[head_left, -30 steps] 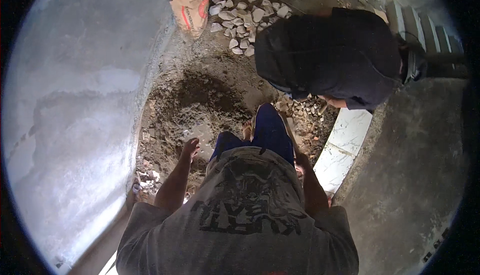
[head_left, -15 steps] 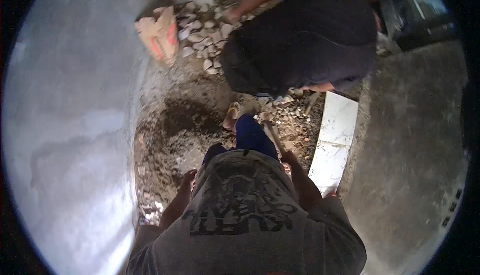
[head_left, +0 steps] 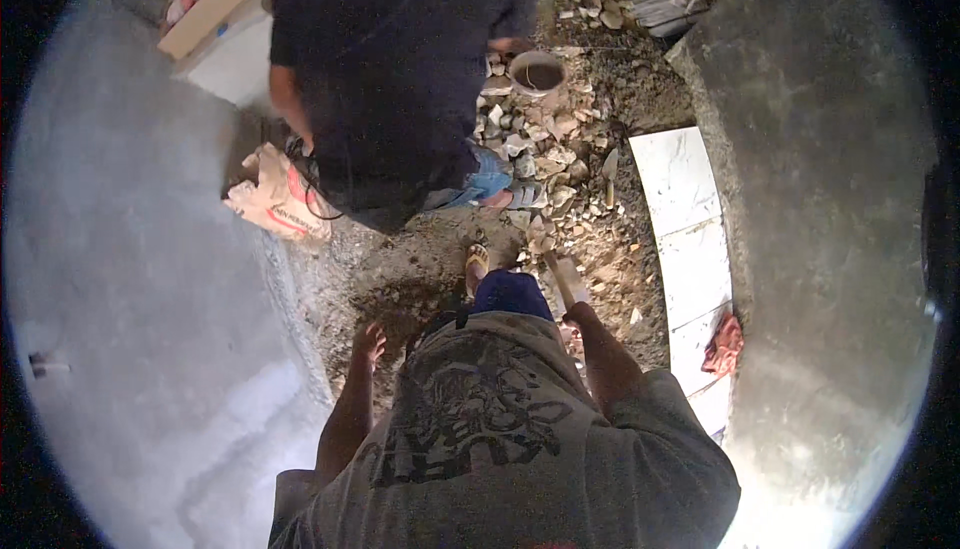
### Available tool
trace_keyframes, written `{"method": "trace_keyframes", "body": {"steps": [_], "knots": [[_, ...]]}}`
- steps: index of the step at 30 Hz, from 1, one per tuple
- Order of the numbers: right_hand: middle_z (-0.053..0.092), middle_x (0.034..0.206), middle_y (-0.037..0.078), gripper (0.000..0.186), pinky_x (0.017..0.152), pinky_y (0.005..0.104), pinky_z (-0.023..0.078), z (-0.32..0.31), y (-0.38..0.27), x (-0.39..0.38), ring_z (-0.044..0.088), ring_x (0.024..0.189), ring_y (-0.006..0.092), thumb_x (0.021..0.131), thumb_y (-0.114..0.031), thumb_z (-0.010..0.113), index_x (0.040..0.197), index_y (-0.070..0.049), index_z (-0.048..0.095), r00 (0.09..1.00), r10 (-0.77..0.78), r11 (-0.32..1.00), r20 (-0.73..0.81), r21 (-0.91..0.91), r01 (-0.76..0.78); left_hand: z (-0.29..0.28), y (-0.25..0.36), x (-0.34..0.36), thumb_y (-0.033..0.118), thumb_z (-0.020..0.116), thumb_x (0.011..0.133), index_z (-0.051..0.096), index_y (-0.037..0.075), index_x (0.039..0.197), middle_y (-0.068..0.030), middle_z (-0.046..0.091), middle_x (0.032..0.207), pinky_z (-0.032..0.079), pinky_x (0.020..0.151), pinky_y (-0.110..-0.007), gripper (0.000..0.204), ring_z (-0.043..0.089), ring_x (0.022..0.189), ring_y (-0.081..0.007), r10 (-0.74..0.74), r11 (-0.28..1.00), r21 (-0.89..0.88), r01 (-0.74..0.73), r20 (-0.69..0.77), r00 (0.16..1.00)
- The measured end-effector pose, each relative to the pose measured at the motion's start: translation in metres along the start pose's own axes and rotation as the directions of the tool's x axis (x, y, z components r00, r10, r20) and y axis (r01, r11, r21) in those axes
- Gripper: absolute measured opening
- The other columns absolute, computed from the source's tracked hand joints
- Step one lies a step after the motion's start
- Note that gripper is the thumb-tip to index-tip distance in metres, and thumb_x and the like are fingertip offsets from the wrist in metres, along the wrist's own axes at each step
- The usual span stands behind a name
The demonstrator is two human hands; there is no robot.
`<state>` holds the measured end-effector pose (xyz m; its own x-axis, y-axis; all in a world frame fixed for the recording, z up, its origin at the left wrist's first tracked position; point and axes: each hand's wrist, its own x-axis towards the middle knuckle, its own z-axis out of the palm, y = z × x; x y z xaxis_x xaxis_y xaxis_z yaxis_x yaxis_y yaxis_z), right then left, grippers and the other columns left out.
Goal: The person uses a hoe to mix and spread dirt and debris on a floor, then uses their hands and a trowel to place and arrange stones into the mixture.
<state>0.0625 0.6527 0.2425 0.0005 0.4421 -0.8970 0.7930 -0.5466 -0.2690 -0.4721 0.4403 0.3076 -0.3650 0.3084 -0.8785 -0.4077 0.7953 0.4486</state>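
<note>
My left hand (head_left: 371,342) hangs over the dug earth at my left side, its fingers apart and nothing in it. My right hand (head_left: 577,316) is closed at the near end of a wooden handle (head_left: 558,277), beside my right thigh. The handle slants forward to the rubble; what sits at its far end is unclear. Broken stones (head_left: 540,149) are spread ahead. Among them lies a trowel (head_left: 610,174), pointing away from me. A row of white marbled tiles (head_left: 690,239) runs along the right side of the dirt.
Ahead and left, a co-worker in dark clothes (head_left: 390,79) bends over, one hand by a torn paper sack (head_left: 275,194). A bucket (head_left: 537,71) stands among the stones. A red cloth (head_left: 722,344) lies on the tiles. Concrete walls (head_left: 150,249) flank both sides. A cardboard box (head_left: 205,4) is far left.
The co-worker has shifted from right to left, toward the sack, uncovering the bucket and stones. My view has tilted up and right. My left hand has moved outward from my body.
</note>
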Motion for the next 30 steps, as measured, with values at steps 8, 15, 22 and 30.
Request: {"method": "trace_keyframes", "body": {"steps": [8, 15, 22, 30], "knots": [[0.071, 0.079, 0.013, 0.038, 0.066, 0.0400, 0.056, 0.025, -0.004, 0.031, 0.069, 0.069, 0.0254, 0.058, -0.034, 0.081, 0.082, -0.005, 0.072, 0.988, 0.072, 0.925, -0.138, -0.361, -0.118, -0.011, 0.105, 0.028, 0.020, 0.055, 0.096, 0.056, 0.018, 0.127, -0.0031, 0.059, 0.118, 0.051, 0.071, -0.033, 0.030, 0.063, 0.089, -0.0178, 0.122, 0.986, 0.110, -0.125, 0.034, 0.992], [0.070, 0.088, 0.014, 0.038, 0.077, 0.0354, 0.056, 0.033, -0.037, -0.015, 0.070, 0.088, 0.0259, 0.070, -0.029, 0.074, 0.100, -0.007, 0.069, 0.973, 0.174, 0.894, -0.151, -0.390, -0.220, -0.068, 0.119, 0.032, 0.016, 0.053, 0.096, 0.058, 0.018, 0.121, 0.0007, 0.061, 0.103, 0.048, 0.069, -0.036, 0.026, 0.059, 0.082, -0.0155, 0.008, 0.916, 0.380, -0.127, 0.301, 0.954], [0.067, 0.102, 0.016, 0.040, 0.082, 0.0393, 0.055, 0.110, -0.038, -0.073, 0.066, 0.101, 0.0282, 0.069, -0.019, 0.071, 0.106, -0.006, 0.066, 0.962, 0.100, 0.893, -0.255, -0.404, -0.200, -0.109, 0.198, 0.121, 0.029, 0.059, 0.093, 0.056, 0.021, 0.126, 0.0007, 0.064, 0.112, 0.046, 0.072, -0.038, 0.034, 0.062, 0.085, -0.0175, -0.071, 0.877, 0.473, -0.085, 0.302, 0.951], [0.068, 0.104, 0.018, 0.036, 0.081, 0.0435, 0.054, 0.193, -0.135, -0.170, 0.067, 0.098, 0.0310, 0.073, -0.019, 0.071, 0.106, -0.005, 0.067, 0.870, 0.451, 0.887, -0.201, 0.208, -0.412, -0.098, 0.341, 0.192, 0.035, 0.061, 0.090, 0.056, 0.018, 0.126, 0.0037, 0.064, 0.108, 0.044, 0.075, -0.035, 0.041, 0.062, 0.095, -0.0151, 0.131, 0.849, 0.373, -0.374, 0.537, 0.833]]}}
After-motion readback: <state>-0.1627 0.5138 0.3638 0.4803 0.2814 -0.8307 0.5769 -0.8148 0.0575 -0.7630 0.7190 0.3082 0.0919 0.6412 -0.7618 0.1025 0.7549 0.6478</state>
